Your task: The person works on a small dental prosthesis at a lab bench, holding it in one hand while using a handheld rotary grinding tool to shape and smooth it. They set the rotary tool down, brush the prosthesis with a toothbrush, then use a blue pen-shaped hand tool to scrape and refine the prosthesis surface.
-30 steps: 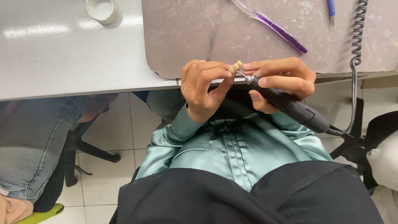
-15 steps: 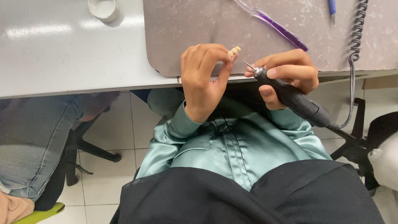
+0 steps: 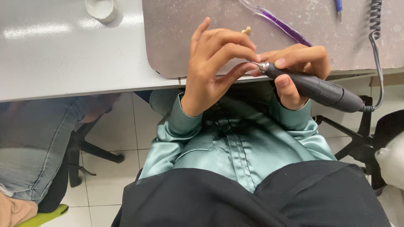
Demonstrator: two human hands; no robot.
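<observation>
pinching a small cream tooth-shaped piece (image 3: 246, 30) higher than half a second before, left hand (image 3: 214, 63) with fingers spread wider; right hand (image 3: 296, 69) wrapped round the black cylindrical rotary handpiece (image 3: 313, 87), metal tip now pressed against the left fingers; long axis running lower right to upper left, above the grey mat (image 3: 176, 42)
</observation>
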